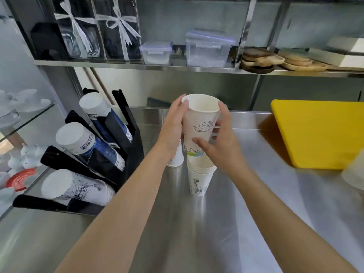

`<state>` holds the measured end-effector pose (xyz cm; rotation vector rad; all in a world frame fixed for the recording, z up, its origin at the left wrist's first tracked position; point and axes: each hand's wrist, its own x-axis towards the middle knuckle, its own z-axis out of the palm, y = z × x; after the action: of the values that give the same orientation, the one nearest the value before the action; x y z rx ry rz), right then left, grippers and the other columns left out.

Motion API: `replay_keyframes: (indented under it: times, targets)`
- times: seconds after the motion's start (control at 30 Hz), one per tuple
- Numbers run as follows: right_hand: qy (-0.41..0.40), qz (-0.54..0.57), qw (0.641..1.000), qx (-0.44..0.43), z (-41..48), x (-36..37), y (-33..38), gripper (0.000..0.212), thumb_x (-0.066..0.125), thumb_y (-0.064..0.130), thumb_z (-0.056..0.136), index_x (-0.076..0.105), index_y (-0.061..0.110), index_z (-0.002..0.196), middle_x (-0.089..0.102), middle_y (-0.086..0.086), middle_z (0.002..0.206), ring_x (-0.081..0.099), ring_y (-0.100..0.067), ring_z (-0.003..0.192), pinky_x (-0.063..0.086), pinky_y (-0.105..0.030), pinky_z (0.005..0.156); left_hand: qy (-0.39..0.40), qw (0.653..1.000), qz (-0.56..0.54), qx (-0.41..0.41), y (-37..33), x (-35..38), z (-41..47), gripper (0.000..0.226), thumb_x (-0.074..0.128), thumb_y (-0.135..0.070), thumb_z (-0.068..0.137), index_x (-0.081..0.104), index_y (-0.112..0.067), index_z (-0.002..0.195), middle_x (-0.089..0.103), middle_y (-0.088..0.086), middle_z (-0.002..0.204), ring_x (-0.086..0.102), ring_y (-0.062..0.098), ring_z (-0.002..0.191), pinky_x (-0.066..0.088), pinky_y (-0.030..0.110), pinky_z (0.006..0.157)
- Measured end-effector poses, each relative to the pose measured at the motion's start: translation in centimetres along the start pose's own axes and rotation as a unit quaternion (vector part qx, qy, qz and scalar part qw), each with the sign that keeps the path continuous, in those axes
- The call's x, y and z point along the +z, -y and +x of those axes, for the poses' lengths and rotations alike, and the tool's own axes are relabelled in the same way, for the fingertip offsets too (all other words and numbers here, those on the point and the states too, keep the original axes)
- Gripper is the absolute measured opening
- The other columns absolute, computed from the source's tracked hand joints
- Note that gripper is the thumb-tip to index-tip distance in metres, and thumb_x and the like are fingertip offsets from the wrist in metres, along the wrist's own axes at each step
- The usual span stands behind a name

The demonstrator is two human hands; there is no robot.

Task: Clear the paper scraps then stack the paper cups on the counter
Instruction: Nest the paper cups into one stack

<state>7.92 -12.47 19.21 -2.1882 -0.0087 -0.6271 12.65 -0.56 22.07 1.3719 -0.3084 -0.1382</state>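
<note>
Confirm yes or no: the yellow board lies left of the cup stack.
No, the yellow board lies right of the cup stack.

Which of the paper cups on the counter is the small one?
The short plain white paper cup, half hidden behind the left hand; beside it the tall printed cup stack stands higher.

Two hands meet at one tall paper cup (199, 125) above the worktop (246, 203), left hand (173, 129) and right hand (220, 142); below it stands one stack of nested cups (199, 178), its number too close-packed to count, and one small white cup (175, 160) just left of it. At near left, one black rack (126, 134) holds three sleeves of cups. One yellow board (319, 133) lies far right, and two clear lidded boxes (208, 48) sit on the shelf.
</note>
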Motion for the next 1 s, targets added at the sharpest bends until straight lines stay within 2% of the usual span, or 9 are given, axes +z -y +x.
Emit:
replay_keyframes:
  times: [0.1, 0.2, 0.33, 0.4, 0.5, 0.57, 0.73, 0.83, 1.0]
  targets:
    - [0.02, -0.022, 0.999, 0.014, -0.2, 0.0, -1.7, 0.095, 0.074, 0.023, 0.075, 0.005, 0.038, 0.138, 0.042, 0.0, 0.143, 0.051, -0.024, 0.12, 0.051, -0.048, 0.088, 0.007, 1.0, -0.008, 0.003, 1.4, 0.7, 0.1, 0.033, 0.035, -0.032, 0.097, 0.044, -0.042, 0.127, 0.049, -0.005, 0.137, 0.05, 0.01, 0.11, 0.044, 0.027, 0.083]
    - [0.054, -0.031, 0.997, 0.041, -1.0, 0.5, -4.1, 0.089, 0.07, 0.03, 0.077, 0.008, 0.036, 0.141, 0.045, 0.001, 0.139, 0.051, -0.024, 0.118, 0.051, -0.05, 0.088, -0.002, 0.999, 0.023, -0.04, 3.6, 0.6, -0.2, 0.038, 0.035, -0.027, 0.098, 0.041, -0.031, 0.136, 0.048, -0.003, 0.134, 0.046, 0.012, 0.115, 0.043, 0.027, 0.091]
    - [0.141, -0.122, 0.981, 0.044, -2.6, 1.6, -6.7, 0.074, 0.059, 0.046, 0.082, 0.024, 0.018, 0.141, 0.049, -0.01, 0.129, 0.052, -0.029, 0.111, 0.049, -0.046, 0.086, -0.014, 0.976, 0.192, -0.103, 7.9, -0.4, -0.7, 0.044, 0.046, -0.024, 0.094, 0.042, -0.024, 0.138, 0.042, -0.001, 0.146, 0.04, 0.013, 0.13, 0.029, 0.035, 0.113]
    - [0.17, -0.165, 0.971, 0.029, -2.9, 1.8, -7.7, 0.072, 0.057, 0.049, 0.083, 0.032, 0.008, 0.137, 0.044, -0.014, 0.137, 0.046, -0.032, 0.121, 0.043, -0.044, 0.095, -0.01, 0.955, 0.277, -0.109, 9.3, -0.8, -1.0, 0.045, 0.047, -0.021, 0.093, 0.043, -0.023, 0.138, 0.042, -0.001, 0.147, 0.04, 0.014, 0.132, 0.03, 0.038, 0.113]
    - [0.219, -0.169, 0.96, 0.041, -2.5, 0.7, -7.9, 0.069, 0.049, 0.053, 0.086, 0.034, 0.011, 0.138, 0.022, -0.01, 0.154, 0.024, -0.026, 0.139, 0.022, -0.04, 0.108, -0.013, 0.931, 0.355, -0.08, 9.5, -1.0, -1.1, 0.041, 0.047, -0.022, 0.093, 0.048, -0.024, 0.134, 0.052, -0.003, 0.138, 0.05, 0.013, 0.122, 0.039, 0.033, 0.104]
    - [0.253, -0.136, 0.956, 0.055, -1.8, -0.4, -8.0, 0.065, 0.047, 0.051, 0.088, 0.032, 0.014, 0.14, 0.016, -0.004, 0.157, 0.021, -0.023, 0.14, 0.018, -0.037, 0.11, -0.01, 0.919, 0.388, -0.067, 9.8, -1.1, -0.8, 0.04, 0.049, -0.025, 0.092, 0.049, -0.025, 0.133, 0.055, -0.003, 0.136, 0.052, 0.014, 0.121, 0.041, 0.033, 0.102]
    - [0.319, -0.026, 0.946, 0.046, -1.2, -0.3, -10.8, 0.094, 0.072, 0.042, 0.074, 0.011, 0.036, 0.144, 0.024, 0.007, 0.152, 0.027, -0.013, 0.138, 0.025, -0.034, 0.113, -0.031, 0.944, 0.322, -0.068, 10.1, -1.0, -0.1, 0.035, 0.053, -0.028, 0.092, 0.057, -0.023, 0.126, 0.061, -0.001, 0.125, 0.057, 0.014, 0.112, 0.04, 0.024, 0.096]
    - [0.328, 0.089, 0.936, 0.09, -1.3, 0.4, -12.4, 0.115, 0.081, 0.025, 0.066, -0.005, 0.046, 0.141, 0.026, 0.022, 0.146, 0.03, -0.005, 0.135, 0.026, -0.034, 0.113, -0.027, 0.975, 0.176, -0.131, 10.7, -1.2, -0.4, 0.028, 0.045, -0.034, 0.095, 0.06, -0.028, 0.118, 0.062, 0.0, 0.126, 0.056, 0.018, 0.117, 0.042, 0.034, 0.102]
    - [0.317, 0.164, 0.929, 0.101, -0.7, 1.6, -13.6, 0.11, 0.08, 0.016, 0.066, 0.006, 0.042, 0.142, 0.038, 0.036, 0.129, 0.048, -0.002, 0.12, 0.039, -0.038, 0.107, 0.025, 0.974, 0.152, -0.164, 11.9, -1.2, -1.5, 0.056, 0.04, -0.067, 0.077, 0.049, -0.043, 0.126, 0.059, -0.012, 0.131, 0.054, 0.013, 0.121, 0.039, 0.046, 0.108]
